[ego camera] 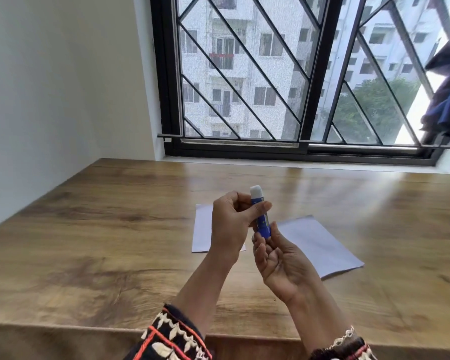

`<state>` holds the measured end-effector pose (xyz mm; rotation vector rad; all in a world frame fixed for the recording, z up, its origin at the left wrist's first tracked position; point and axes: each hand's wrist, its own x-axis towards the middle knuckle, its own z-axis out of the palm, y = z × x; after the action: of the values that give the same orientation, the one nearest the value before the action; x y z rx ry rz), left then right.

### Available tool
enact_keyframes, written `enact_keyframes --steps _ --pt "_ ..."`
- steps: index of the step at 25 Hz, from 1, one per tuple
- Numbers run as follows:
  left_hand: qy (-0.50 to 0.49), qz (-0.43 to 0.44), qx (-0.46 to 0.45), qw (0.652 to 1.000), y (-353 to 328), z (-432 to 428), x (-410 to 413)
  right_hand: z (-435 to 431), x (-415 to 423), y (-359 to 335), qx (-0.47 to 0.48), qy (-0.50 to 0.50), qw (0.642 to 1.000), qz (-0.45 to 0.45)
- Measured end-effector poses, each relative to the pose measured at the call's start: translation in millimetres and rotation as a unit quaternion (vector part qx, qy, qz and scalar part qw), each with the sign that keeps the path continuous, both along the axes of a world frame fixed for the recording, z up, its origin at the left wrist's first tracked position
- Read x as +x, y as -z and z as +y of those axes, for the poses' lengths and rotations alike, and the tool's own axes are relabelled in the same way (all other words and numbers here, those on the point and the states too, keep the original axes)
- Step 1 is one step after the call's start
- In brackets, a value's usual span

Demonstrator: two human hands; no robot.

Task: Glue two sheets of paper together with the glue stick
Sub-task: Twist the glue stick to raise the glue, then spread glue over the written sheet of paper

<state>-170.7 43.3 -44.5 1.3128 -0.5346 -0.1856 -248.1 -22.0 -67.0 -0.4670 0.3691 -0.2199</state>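
Observation:
A blue glue stick with a white cap stands upright in the air above the table. My left hand grips its upper body with thumb and fingers. My right hand holds its bottom end with the fingertips, palm up. Two white sheets of paper lie flat on the table below: one sheet is mostly behind my left hand, the other sheet lies to the right, turned at an angle. The two sheets lie apart.
The wooden table runs to a white wall on the left and a black-framed window at the back. A dark cloth hangs at the far right by the window.

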Motion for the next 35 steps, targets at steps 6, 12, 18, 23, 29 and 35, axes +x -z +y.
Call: enact_keyframes --steps 6,12,18,23,29,35 --pt "-0.003 -0.065 0.039 0.997 3 1 2 -5 1 -3 0.001 0.014 0.999 -0.046" --pt "-0.164 -0.222 0.353 0.894 25 2 31 -24 -2 -7 0.008 0.054 0.997 -0.049" --pt "-0.070 -0.317 0.621 0.713 43 0 52 -32 -2 -13 -0.022 0.059 0.997 -0.053" --pt "-0.042 -0.301 0.631 0.713 49 2 43 -41 -2 -19 -0.061 0.063 0.995 -0.048" --pt "-0.027 -0.315 0.624 0.715 48 9 31 -45 11 -35 -0.104 0.045 0.993 -0.028" --pt "-0.065 -0.346 0.591 0.726 50 16 18 -48 27 -46 -0.149 0.050 0.987 -0.014"
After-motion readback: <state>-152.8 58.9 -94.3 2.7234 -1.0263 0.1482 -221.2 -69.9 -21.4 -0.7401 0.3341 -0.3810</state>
